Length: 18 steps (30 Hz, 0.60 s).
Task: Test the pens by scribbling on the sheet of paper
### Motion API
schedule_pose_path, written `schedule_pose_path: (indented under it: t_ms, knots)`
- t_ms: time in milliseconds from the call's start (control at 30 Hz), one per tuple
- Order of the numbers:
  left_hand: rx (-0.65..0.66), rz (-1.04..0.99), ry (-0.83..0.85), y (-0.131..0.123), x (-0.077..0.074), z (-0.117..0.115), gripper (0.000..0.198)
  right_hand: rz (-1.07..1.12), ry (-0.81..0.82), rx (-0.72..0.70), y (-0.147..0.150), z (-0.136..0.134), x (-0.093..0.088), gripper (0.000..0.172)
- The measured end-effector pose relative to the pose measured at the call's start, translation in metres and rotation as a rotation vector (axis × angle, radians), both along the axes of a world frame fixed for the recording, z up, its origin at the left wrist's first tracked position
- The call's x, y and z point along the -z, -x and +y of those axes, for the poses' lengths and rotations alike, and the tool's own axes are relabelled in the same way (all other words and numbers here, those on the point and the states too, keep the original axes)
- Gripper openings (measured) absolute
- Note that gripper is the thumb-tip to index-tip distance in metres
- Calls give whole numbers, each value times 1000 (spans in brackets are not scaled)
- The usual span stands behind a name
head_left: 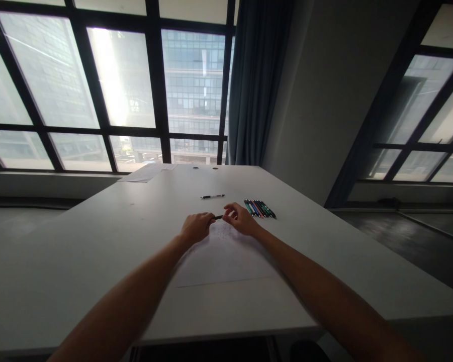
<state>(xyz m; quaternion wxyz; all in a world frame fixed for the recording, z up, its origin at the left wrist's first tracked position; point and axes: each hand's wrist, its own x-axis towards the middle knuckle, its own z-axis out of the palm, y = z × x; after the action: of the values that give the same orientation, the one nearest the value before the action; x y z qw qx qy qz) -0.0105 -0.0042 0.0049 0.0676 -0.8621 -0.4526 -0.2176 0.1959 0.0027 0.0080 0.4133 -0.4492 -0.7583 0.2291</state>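
Black pen [218, 217] held in my left grip [196, 227], right grip [239, 219] pinching its end; I'd steady both above the paper [226, 264], clear of the pen row [259, 208] at three o'clock.

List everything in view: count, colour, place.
Table: one, white, centre
Held pen: one, dark, mid-table
Sheet: one, white, nearer than held pen
Lone pen: one, black-and-white, beyond held pen
Pen row: roughly ten, mixed, right of held pen
Papers: count unclear, white, table's far left
Spots: two, dark, table's far end
Windows: two banks, dark-framed, ahead, right
Curtain: at least one, blue, beside windows
Left hand: one, bare, gripping held pen
Right hand: one, bare, pen's right end
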Motion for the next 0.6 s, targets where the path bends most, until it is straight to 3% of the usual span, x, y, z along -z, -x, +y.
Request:
schedule_pose_path:
  t_ms: [167, 267, 433, 500, 600]
  knots:
    - [-12, 27, 27, -2, 1, -1, 27, -19, 21, -11, 0, 1, 0, 10]
    - [-37, 28, 44, -3, 1, -2, 27, 1, -18, 7, 0, 1, 0, 21]
    - [-46, 34, 59, -4, 1, -2, 28, -54, 80, -15, 1, 2, 2, 16]
    - [-52, 29, 71, -4, 1, -2, 28, -49, 26, -3, 0, 3, 3, 8]
    - [-60, 7, 94, -4, 2, -2, 27, -55, -82, 62, -2, 5, 2, 9]
